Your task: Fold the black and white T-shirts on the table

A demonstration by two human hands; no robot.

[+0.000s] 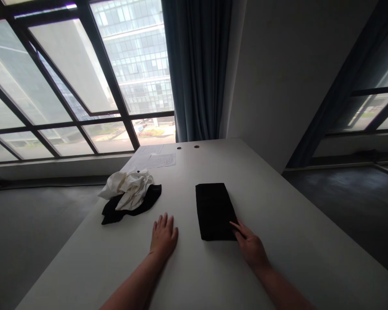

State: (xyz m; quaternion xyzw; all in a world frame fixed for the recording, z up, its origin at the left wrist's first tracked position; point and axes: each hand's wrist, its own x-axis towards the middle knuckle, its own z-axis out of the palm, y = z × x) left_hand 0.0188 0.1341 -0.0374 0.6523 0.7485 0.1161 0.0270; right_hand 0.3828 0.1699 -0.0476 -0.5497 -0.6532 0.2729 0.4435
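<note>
A neatly folded black cloth (215,211), shaped like a flat rectangle, lies on the white table (187,275). My right hand (250,245) grips its near right corner, with the thumb or a finger on top and the rest partly hidden at the edge. Fingers stretched out, my left hand (164,237) lies flat on the tabletop to the left of the folded cloth, apart from it and holding nothing. Beyond my left hand, a crumpled white cloth (129,187) rests on a black cloth piece (151,198) near the table's left edge.
Printed paper sheets (158,160) lie at the far left of the table, beside two round cable holes (196,147). A blue curtain (197,69) hangs behind the table, between large windows (74,64) and a wall (287,77).
</note>
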